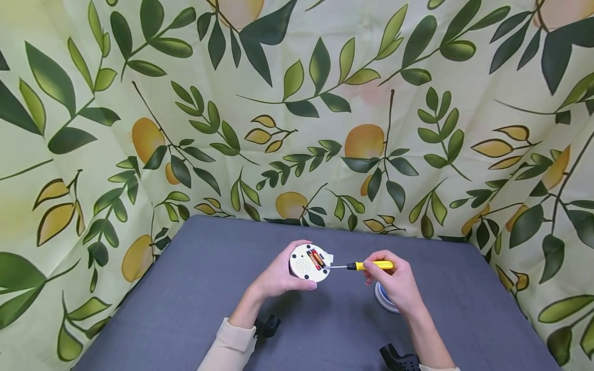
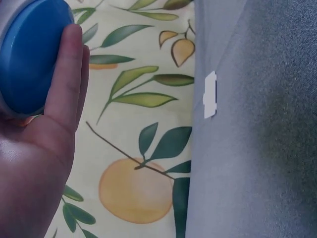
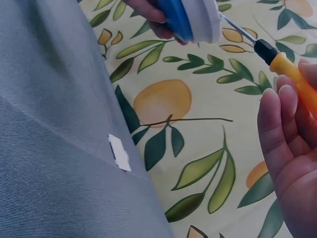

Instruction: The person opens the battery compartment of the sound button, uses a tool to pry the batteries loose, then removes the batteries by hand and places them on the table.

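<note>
My left hand [image 1: 281, 270] grips a round white battery-powered device [image 1: 303, 265] by its edge, thumb at the near side. Its underside faces up in the head view, showing dark feet, small holes and a compartment holding batteries [image 1: 316, 258] with red and black wrappers. A blue face [image 2: 34, 57] of the device shows in the left wrist view. My right hand [image 1: 394, 278] holds a screwdriver [image 1: 376, 265] with a yellow handle and a black collar. The screwdriver's tip is at the compartment's edge beside the batteries; exact contact cannot be told.
A small white cover-like piece [image 3: 119, 152] lies on the grey table [image 1: 223, 247]. Below my right hand sits a round blue-and-white object [image 1: 385, 300], partly hidden. Leaf-and-fruit patterned cloth [image 1: 315, 154] hangs behind and beside the table.
</note>
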A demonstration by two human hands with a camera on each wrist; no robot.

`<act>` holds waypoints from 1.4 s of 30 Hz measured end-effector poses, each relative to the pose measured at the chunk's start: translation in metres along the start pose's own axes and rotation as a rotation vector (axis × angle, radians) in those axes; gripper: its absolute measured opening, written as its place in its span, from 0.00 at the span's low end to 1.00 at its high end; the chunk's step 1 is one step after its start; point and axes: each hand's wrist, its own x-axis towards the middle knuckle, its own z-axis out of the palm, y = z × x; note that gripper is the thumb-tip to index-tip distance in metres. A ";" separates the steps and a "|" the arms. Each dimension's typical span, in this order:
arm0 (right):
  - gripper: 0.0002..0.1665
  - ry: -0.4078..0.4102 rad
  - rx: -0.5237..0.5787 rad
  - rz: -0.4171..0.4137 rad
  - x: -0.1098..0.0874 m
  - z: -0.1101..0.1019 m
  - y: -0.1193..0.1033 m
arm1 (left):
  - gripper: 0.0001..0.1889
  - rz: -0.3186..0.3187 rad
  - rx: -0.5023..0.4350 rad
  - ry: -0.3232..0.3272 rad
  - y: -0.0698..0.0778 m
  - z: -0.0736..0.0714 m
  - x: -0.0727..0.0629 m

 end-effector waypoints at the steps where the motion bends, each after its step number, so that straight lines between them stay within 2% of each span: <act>1: 0.05 0.003 -0.001 -0.003 0.000 0.000 0.000 | 0.48 0.001 0.003 -0.002 0.000 0.000 0.000; 7: 0.05 -0.008 0.001 -0.027 -0.001 0.000 0.003 | 0.47 -0.014 0.001 -0.004 -0.002 0.000 -0.001; 18: 0.05 -0.008 0.029 -0.051 -0.001 0.000 0.001 | 0.47 0.005 0.000 -0.006 -0.004 -0.002 0.000; 21: 0.03 -0.014 0.092 -0.071 0.000 -0.001 0.001 | 0.47 -0.005 -0.014 -0.003 -0.003 -0.002 0.000; 27: 0.03 -0.010 0.341 -0.090 0.001 -0.004 -0.001 | 0.47 -0.031 -0.037 -0.006 0.001 0.001 0.000; 30: 0.04 -0.003 0.404 -0.080 0.000 -0.005 -0.003 | 0.46 -0.028 -0.037 -0.022 0.002 0.003 0.000; 36: 0.06 0.028 0.373 -0.040 0.000 -0.004 -0.006 | 0.45 -0.017 -0.030 -0.083 0.003 0.007 0.000; 42: 0.12 0.036 0.302 -0.025 0.001 -0.002 -0.008 | 0.46 -0.016 -0.069 -0.133 0.003 0.010 0.000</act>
